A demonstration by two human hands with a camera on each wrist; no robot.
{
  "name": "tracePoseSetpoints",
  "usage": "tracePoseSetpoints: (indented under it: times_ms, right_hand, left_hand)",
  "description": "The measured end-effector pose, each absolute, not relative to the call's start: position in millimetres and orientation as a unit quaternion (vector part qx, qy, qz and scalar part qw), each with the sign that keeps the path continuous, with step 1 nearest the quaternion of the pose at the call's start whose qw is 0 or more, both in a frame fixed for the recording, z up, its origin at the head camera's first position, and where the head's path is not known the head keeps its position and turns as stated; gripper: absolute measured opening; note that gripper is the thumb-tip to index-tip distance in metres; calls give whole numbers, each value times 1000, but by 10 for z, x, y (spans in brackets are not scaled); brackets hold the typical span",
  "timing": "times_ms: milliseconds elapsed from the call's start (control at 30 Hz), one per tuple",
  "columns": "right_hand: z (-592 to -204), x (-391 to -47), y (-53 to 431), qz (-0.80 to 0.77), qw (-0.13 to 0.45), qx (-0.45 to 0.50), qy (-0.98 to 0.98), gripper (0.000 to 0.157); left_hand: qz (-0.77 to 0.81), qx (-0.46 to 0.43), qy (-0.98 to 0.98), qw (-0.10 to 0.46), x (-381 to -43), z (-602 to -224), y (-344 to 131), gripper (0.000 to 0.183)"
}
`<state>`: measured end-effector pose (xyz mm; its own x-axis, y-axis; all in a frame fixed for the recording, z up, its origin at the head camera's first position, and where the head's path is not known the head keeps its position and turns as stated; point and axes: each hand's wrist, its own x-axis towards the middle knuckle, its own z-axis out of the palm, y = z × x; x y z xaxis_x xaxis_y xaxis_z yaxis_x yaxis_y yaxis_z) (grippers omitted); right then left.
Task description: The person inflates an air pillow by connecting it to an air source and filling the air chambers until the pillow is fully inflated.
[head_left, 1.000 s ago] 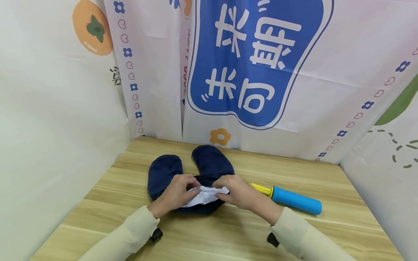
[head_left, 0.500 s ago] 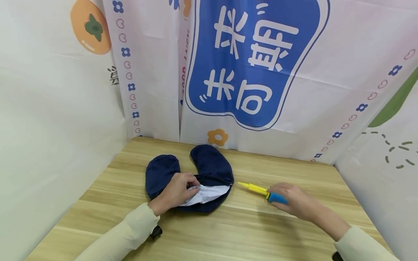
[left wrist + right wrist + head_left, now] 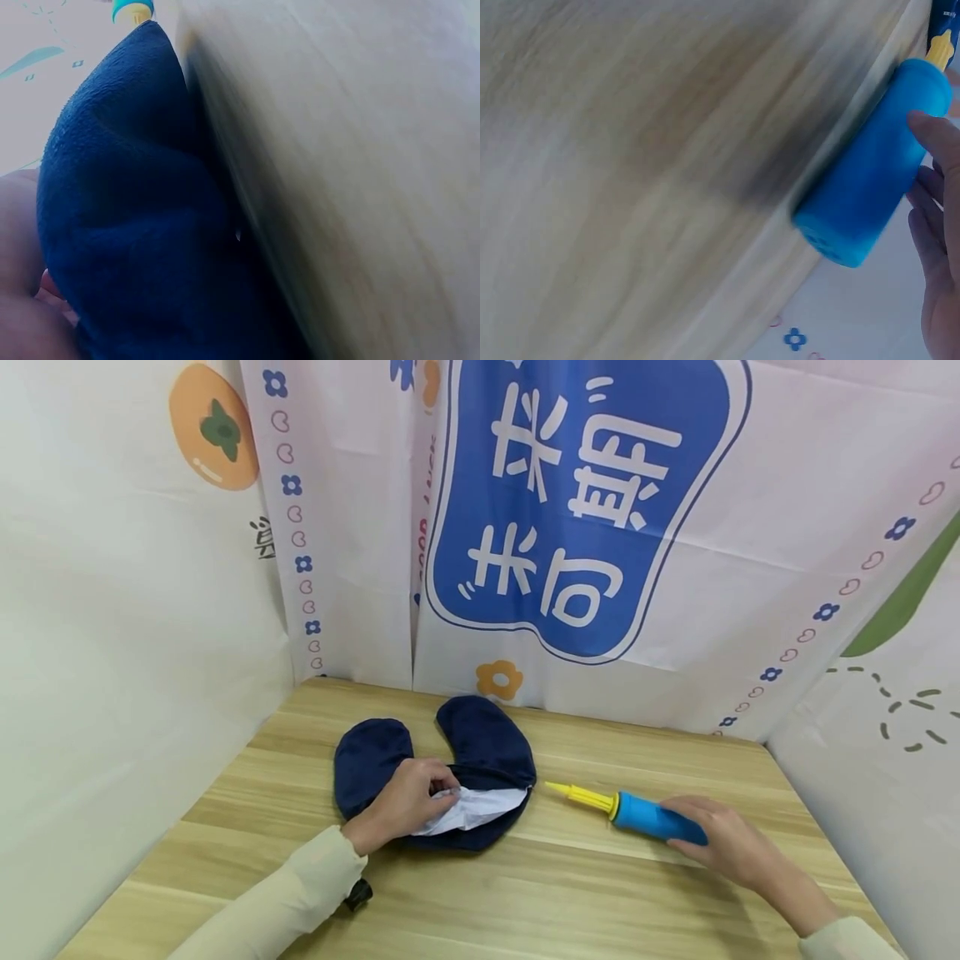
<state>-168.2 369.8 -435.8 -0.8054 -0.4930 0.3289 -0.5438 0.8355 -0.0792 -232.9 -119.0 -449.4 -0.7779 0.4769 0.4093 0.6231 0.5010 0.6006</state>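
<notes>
A navy U-shaped neck pillow cover (image 3: 495,739) lies on the table with its seam open, showing a white inner layer (image 3: 483,806). My left hand (image 3: 408,802) pinches the left part of that opening between thumb and fingers; in the left wrist view the dark fabric (image 3: 135,210) hides most of this hand. To the right lies a blue hand pump (image 3: 648,817) with a yellow nozzle (image 3: 588,796) pointing at the pillow. My right hand (image 3: 727,843) holds the pump's rear part, thumb on the near side, as the right wrist view of the blue barrel (image 3: 877,165) also shows.
The wood-grain table (image 3: 525,902) is bounded by a white printed curtain (image 3: 360,568) at the back and white sheets on both sides. A black strap-like piece (image 3: 358,893) shows under the left sleeve.
My right hand has let go of the white layer, moved right to the pump, and shifted from near its nozzle to its rear end. The left hand keeps its place on the pillow.
</notes>
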Motion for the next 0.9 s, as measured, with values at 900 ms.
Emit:
tracePoseSetpoints:
  times_ms: [900]
  right_hand:
    - [-4258,-1599,3491,127,150,178,-964,58]
  left_hand:
    - [-364,-308,-872,111,-2501,-4454,-1068,6]
